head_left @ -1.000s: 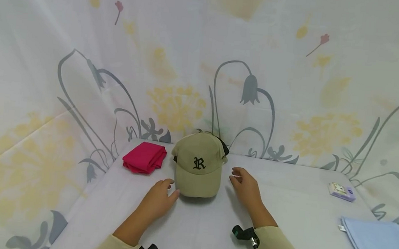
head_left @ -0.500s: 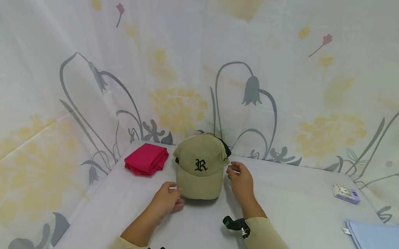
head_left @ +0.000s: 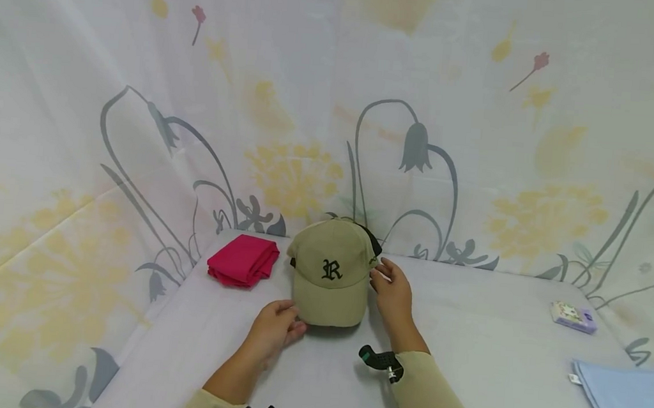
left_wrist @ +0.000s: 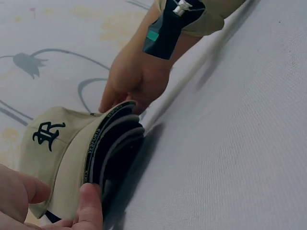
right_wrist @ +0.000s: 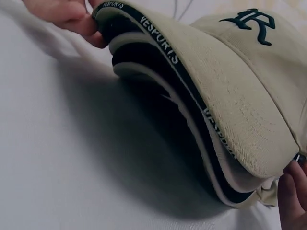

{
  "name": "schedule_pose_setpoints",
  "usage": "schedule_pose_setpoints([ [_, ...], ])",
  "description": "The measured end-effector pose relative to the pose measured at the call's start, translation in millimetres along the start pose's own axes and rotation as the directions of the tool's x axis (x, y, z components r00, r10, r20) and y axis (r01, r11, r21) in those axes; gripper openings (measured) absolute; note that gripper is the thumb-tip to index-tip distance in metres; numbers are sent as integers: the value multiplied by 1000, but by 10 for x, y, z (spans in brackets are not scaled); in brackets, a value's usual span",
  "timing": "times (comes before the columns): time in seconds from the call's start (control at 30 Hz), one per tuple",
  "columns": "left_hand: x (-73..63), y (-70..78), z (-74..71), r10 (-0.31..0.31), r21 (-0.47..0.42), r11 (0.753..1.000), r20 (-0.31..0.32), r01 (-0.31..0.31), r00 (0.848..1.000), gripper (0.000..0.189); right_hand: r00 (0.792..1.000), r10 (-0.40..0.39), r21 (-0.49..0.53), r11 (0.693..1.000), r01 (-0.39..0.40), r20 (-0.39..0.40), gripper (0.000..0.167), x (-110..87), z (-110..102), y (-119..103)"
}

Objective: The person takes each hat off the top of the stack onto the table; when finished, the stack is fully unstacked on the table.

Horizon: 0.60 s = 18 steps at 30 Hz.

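A beige baseball cap (head_left: 331,275) with a black letter R stands at the back of the white table, brim toward me. Both wrist views show more brims nested under the top brim (right_wrist: 230,96), so it is a stack of caps. My left hand (head_left: 273,331) is at the brim's left corner, thumb (left_wrist: 91,203) and fingers pinching its edge. On the other side my right hand (head_left: 393,299) holds the cap's lower edge near the crown, fingertips (right_wrist: 288,191) beside a dark strap. Part of the right fingers is hidden behind the cap in the head view.
A folded red cloth (head_left: 244,260) lies left of the caps. Toward the right edge are a small purple and white packet (head_left: 574,317) and a folded light blue cloth (head_left: 630,407). A flower-printed curtain (head_left: 335,102) closes off the back and sides.
Both hands have come in to the cap: the left to the brim's corner, the right leftward to the cap's side. The cap itself stands in nearly the same place.
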<state>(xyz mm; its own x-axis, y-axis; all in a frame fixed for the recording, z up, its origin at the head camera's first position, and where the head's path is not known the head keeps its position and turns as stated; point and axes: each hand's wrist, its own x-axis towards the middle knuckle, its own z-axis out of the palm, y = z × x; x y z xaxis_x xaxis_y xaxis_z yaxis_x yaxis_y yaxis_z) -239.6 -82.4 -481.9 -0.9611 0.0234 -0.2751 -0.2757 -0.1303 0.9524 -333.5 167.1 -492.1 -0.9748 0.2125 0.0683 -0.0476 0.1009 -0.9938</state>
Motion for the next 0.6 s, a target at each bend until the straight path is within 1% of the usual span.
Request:
schedule_pose_setpoints([
  [0.1,13,-17,2,12,-6,1000,4,-11,1000,49,999,1,1,1000,-1,39,56,-26,5,8],
  [0.2,15,-36,1,31,3,1000,8,-31,1000,49,998,11,-35,999,-9,55,58,-69,16,9],
  [0.37,22,-51,-4,67,37,997,7,-68,998,51,999,11,-92,996,-7,39,53,-107,29,-5],
  [0.5,12,-64,-6,75,47,996,-3,-75,997,50,999,28,-88,996,-26,28,51,-136,37,14],
  [0.6,8,-67,-1,79,42,996,-23,-78,997,49,999,23,-68,997,-21,23,51,-160,45,2],
])
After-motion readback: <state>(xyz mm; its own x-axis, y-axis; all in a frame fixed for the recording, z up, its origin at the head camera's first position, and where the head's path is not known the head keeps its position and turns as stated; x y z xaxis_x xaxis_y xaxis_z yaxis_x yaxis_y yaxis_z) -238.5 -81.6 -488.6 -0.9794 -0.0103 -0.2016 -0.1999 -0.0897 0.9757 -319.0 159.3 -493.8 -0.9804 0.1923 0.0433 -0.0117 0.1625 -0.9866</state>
